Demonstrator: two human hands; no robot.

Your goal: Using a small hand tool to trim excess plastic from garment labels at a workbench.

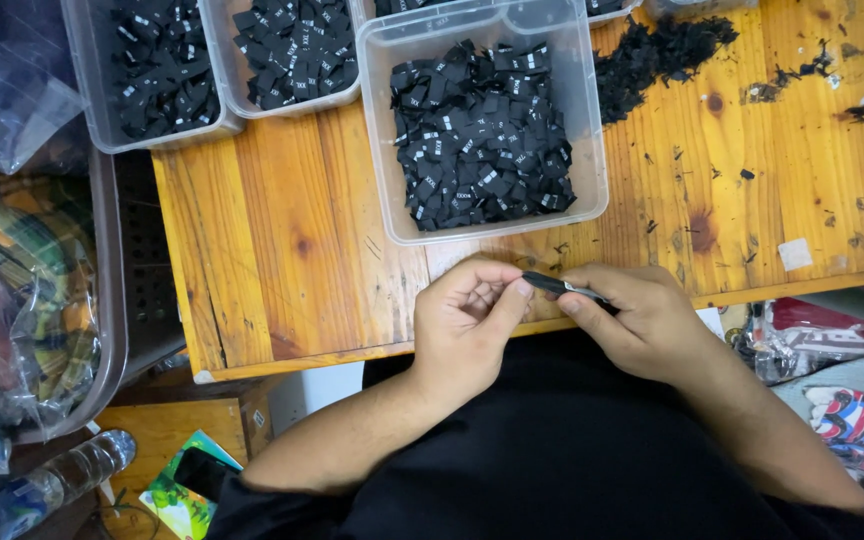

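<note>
My left hand point(467, 320) and right hand point(632, 315) pinch one black label point(557, 286) between fingertips. The label bin point(382, 150) sits at twelve o'clock.

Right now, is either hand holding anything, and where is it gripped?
Yes: a small black label, pinched between both hands. The left hand grips its left end with the thumb, and the right hand holds its right end.

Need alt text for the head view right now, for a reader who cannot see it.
Both hands, left hand and right hand, pinch a small black fabric label over the edge of a worn wooden table. Just beyond sits a clear plastic tub full of similar labels.
</note>
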